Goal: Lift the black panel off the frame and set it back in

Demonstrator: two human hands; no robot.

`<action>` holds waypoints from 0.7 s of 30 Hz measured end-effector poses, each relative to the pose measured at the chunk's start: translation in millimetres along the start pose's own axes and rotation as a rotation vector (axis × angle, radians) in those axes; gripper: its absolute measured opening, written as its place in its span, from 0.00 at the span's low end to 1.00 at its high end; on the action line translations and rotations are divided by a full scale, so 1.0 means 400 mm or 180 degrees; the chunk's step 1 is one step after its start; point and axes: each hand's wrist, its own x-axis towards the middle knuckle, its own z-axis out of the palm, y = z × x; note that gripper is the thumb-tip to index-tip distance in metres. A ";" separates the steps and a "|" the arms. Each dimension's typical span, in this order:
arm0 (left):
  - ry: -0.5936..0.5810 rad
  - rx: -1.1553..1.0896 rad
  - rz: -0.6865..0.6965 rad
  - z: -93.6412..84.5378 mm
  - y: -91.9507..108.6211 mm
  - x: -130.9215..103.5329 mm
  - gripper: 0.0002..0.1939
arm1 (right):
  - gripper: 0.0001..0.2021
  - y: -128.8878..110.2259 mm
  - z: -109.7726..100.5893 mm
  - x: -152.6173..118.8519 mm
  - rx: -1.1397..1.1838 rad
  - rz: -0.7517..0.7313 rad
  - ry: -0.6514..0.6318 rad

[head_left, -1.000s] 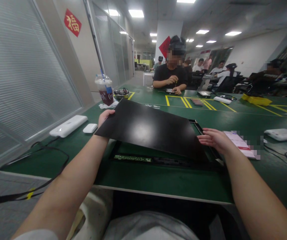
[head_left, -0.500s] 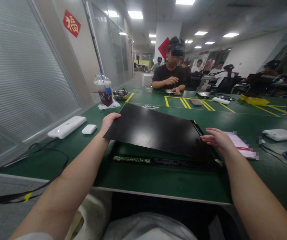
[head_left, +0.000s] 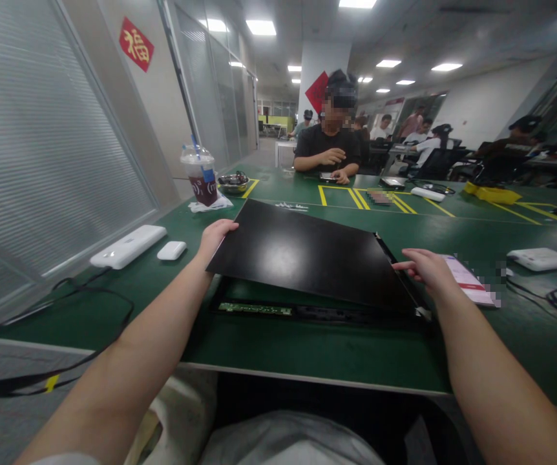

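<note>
A large glossy black panel (head_left: 298, 252) is tilted, its left side raised above the table. My left hand (head_left: 216, 237) grips its left edge, thumb on top. Beneath the panel lies a black frame (head_left: 336, 314) with a green circuit board strip (head_left: 254, 309) along its near side. The panel's right end rests low at the frame's right side. There my right hand (head_left: 421, 268) has its fingers apart, the index finger reaching to the panel's right edge; it holds nothing.
A drink cup (head_left: 201, 177) and metal bowl (head_left: 233, 183) stand at the back left. White devices (head_left: 129, 246) and a small white case (head_left: 172, 250) lie left, a phone (head_left: 470, 281) and white box (head_left: 541, 259) right. Cables run at both sides. A person (head_left: 329, 145) sits opposite.
The panel has shifted slightly to the right with my left hand. My right hand's index finger now points out more apart from the other fingers.
</note>
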 end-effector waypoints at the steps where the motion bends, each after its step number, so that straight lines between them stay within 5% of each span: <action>1: 0.0082 0.0062 0.0023 0.006 0.004 -0.007 0.07 | 0.07 0.000 -0.001 0.000 -0.0030 -0.0021 0.0031; 21: 0.0189 0.0264 -0.0195 0.045 0.008 -0.045 0.06 | 0.08 0.009 -0.001 -0.002 -0.0469 -0.0299 0.0287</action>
